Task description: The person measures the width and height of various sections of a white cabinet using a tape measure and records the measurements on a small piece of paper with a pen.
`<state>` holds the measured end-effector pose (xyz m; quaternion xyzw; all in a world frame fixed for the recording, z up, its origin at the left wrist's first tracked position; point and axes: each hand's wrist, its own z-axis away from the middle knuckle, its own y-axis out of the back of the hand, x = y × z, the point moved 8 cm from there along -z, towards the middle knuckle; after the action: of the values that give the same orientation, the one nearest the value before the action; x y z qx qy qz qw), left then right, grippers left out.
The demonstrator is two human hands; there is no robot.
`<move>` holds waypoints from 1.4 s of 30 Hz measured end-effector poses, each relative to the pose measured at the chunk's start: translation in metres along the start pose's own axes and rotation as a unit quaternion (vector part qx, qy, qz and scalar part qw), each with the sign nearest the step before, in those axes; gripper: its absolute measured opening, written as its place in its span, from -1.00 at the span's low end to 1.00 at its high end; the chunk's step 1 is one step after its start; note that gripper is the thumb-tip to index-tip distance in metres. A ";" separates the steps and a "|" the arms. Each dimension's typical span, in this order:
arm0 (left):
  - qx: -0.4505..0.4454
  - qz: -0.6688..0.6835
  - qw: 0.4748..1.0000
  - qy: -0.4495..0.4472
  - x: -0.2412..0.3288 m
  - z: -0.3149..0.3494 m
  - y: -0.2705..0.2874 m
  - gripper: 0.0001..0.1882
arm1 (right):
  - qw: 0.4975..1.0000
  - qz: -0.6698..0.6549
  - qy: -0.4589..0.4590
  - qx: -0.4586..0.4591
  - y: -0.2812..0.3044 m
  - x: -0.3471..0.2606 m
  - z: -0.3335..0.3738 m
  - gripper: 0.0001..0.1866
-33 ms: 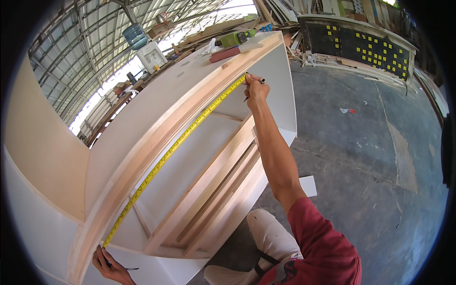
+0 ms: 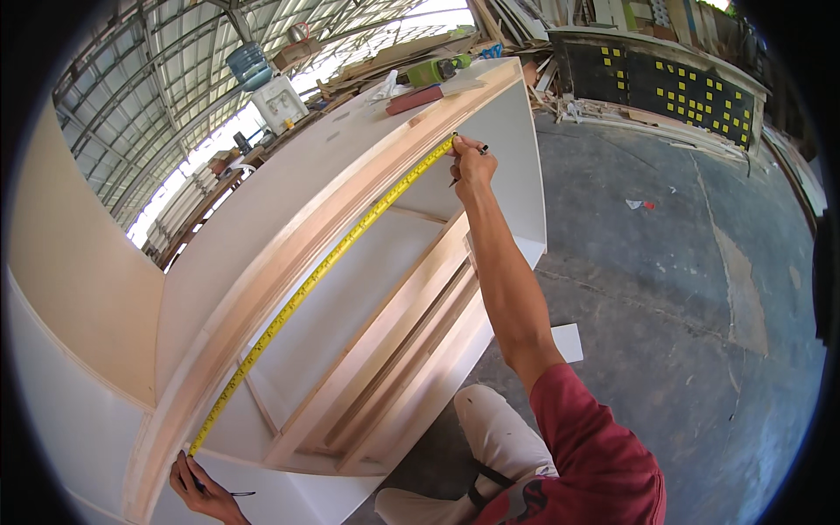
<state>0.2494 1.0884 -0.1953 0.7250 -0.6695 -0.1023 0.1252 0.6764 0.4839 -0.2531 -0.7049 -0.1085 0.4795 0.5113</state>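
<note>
A yellow tape measure (image 2: 308, 285) is stretched along the wooden front rail (image 2: 262, 271) of a large white cabinet (image 2: 232, 210). At its near lower-left end, my left hand (image 2: 206, 499) is closed on the tape, fingers against the rail. A dark object and a thin cord show at that hand, mostly hidden by the fingers. My right hand (image 2: 474, 166) pinches the tape's far end close to the rail's upper right. A slim dark pen (image 2: 484, 150) is also gripped in that hand. Below the tape, wooden crosspieces (image 2: 385, 350) span the cabinet's open inside.
On the cabinet top lie a green power tool (image 2: 433, 72) and a dark red block (image 2: 414, 101). A tall plywood panel (image 2: 79, 262) rises at left. Scrap wood and a black board with yellow squares (image 2: 665, 87) stand behind. A white piece (image 2: 567, 342) lies on the concrete floor.
</note>
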 end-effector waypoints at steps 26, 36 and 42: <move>-0.023 0.044 0.998 0.027 -0.021 -0.001 -0.001 -0.77 | 0.999 0.032 -0.027 -0.001 0.001 -0.007 -0.004 -0.94; 0.034 0.033 0.998 0.028 -0.015 -0.008 0.023 -0.83 | 0.999 0.007 -0.026 -0.046 0.004 0.017 -0.041 -0.85; 0.027 0.075 0.994 0.078 -0.020 -0.007 0.013 -0.80 | 0.987 0.066 0.021 -0.144 0.029 0.015 -0.090 -0.76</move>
<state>0.2377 1.1078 -0.1853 0.6813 -0.7129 -0.0174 0.1651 0.7449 0.4244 -0.2839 -0.7865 -0.1185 0.4771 0.3739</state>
